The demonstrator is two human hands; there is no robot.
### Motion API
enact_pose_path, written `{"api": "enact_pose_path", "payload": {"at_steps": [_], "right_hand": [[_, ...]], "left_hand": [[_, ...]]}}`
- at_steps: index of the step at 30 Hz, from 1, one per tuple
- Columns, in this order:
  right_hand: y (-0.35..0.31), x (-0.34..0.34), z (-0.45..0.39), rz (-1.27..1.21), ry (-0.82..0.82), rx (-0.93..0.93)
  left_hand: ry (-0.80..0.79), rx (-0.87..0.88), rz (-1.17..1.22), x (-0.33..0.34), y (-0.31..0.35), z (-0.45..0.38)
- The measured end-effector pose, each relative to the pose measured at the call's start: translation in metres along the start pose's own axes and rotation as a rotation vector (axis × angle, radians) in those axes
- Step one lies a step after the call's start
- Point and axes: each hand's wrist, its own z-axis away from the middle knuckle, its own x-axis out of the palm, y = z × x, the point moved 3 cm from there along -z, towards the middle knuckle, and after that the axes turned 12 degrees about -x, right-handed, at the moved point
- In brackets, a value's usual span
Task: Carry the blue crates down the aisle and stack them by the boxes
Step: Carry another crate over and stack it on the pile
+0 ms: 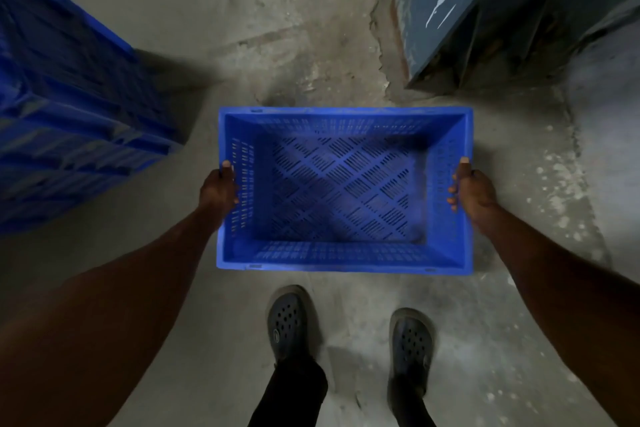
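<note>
An empty blue slotted crate (346, 191) is held level in front of me, above the concrete floor. My left hand (220, 189) grips its left short side, thumb over the rim. My right hand (471, 189) grips the right short side the same way. A stack of more blue crates (69, 114) stands at the left, blurred.
A dark grey-blue metal cabinet or block (502, 10) with white paint drips stands at the upper right. The cracked, stained concrete floor (294, 28) runs ahead between it and the stack. My feet in dark clogs (287, 322) are below the crate.
</note>
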Motion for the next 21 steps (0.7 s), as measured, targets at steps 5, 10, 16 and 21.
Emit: {"api": "enact_pose_path", "payload": {"at_steps": [5, 10, 16, 21], "right_hand": [[-0.046, -0.050, 0.049, -0.054, 0.011, -0.041], [-0.141, -0.138, 0.136, -0.157, -0.063, -0.105], [-0.285, -0.263, 0.264, -0.171, -0.112, -0.192], [-0.370, -0.354, 0.371, -0.239, -0.113, -0.253]], "left_hand": [[-0.007, 0.103, 0.030, -0.041, 0.035, 0.071], [-0.075, 0.170, 0.086, -0.116, 0.106, 0.202], [-0.082, 0.188, 0.109, -0.230, 0.195, 0.384], [-0.047, 0.220, 0.185, -0.301, 0.238, 0.525]]}}
